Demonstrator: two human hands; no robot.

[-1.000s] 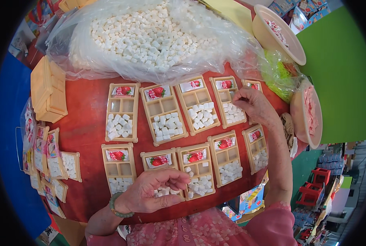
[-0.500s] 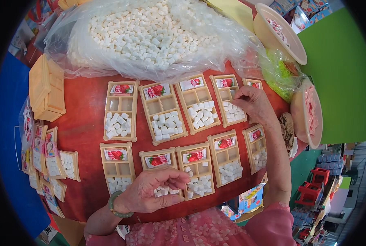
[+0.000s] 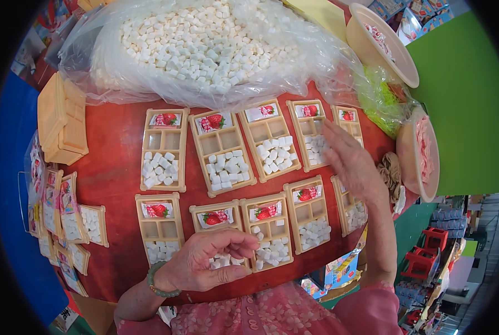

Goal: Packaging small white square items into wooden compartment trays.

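My right hand (image 3: pixel 350 158) is over the right side of a cream sectioned tray (image 3: pixel 294 125) in the far row, fingers stretched out and pointing away. White marshmallows (image 3: pixel 315 149) fill that tray's near section, partly under the fingers; a strawberry-printed sachet (image 3: pixel 307 110) lies in its far section. My left hand (image 3: pixel 204 259), with a green bead bracelet at the wrist, hovers over a near-row tray (image 3: pixel 193 215). Its thumb and half-curled fingers stand apart, with marshmallows (image 3: pixel 225 260) showing between them. Another marshmallow (image 3: pixel 259 237) sits by its fingertips; whether they touch cannot be told.
A big clear bag of marshmallows (image 3: pixel 204 50) lies at the back. Stacked trays (image 3: pixel 62 120) and filled trays (image 3: pixel 93 225) stand at the left. Bowls of wrapped pieces (image 3: pixel 408 70) (image 3: pixel 432 184) and a brown cloth (image 3: pixel 390 176) are at the right. Several more sectioned trays stand on the red table.
My right hand has drawn back slightly toward me, and its pinched fingers have straightened out. My left hand has stayed in place.
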